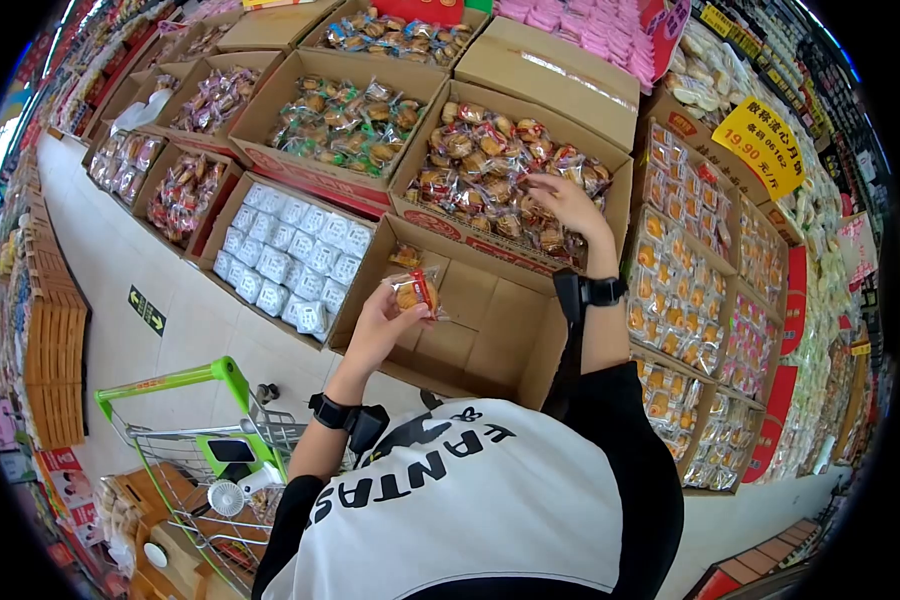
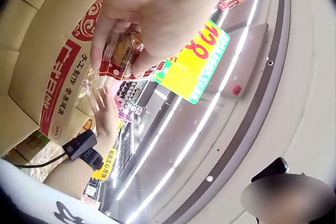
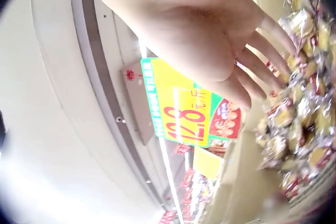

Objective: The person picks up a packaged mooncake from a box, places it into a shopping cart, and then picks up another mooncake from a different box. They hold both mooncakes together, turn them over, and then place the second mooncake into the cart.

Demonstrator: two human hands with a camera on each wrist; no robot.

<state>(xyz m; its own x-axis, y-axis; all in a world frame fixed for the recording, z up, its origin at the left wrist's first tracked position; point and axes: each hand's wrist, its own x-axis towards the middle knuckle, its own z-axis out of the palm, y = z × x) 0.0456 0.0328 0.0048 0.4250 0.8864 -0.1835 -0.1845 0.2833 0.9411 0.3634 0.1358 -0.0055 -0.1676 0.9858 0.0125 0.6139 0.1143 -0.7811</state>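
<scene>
Left hand (image 1: 377,326) has one wrapped pastry (image 1: 416,291) pinched between thumb and fingers, with the near box (image 1: 500,345) just below. Right hand (image 1: 568,204) has its fingers loosely spread and fairly straight over the pastry pile (image 1: 480,160); can't tell if they're touching any. I'd grab by the cake's sides, not just the loose wrapper, and go easy with the left pinch so nothing crumbles.
</scene>
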